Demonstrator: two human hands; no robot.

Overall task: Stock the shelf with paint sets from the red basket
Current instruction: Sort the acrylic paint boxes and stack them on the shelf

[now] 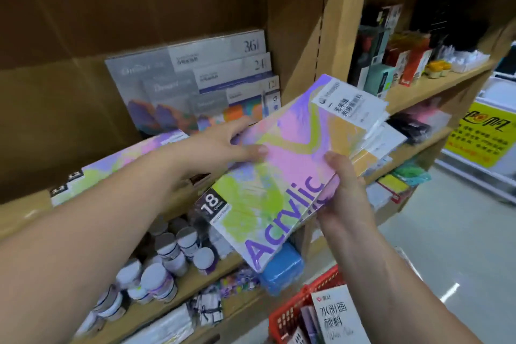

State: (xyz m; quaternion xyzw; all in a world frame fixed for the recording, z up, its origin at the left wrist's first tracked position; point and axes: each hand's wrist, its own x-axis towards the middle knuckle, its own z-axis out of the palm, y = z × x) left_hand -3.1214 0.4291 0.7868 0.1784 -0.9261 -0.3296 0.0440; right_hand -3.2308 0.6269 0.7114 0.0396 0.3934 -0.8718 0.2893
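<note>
Right hand [343, 198] pinches a fanned stack of acrylic paint sets [371, 153], thumb on top, just off the shelf's [22, 218] front edge. Left hand [220, 145] pinches the top set [290, 148]. The glossy lower sets may slip free toward the red basket [290, 313].

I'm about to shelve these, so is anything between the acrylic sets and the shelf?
Nothing visible. The left hand and right hand hold the acrylic sets just before the shelf; grey boxes stand further back, and another set lies to the left.
</note>
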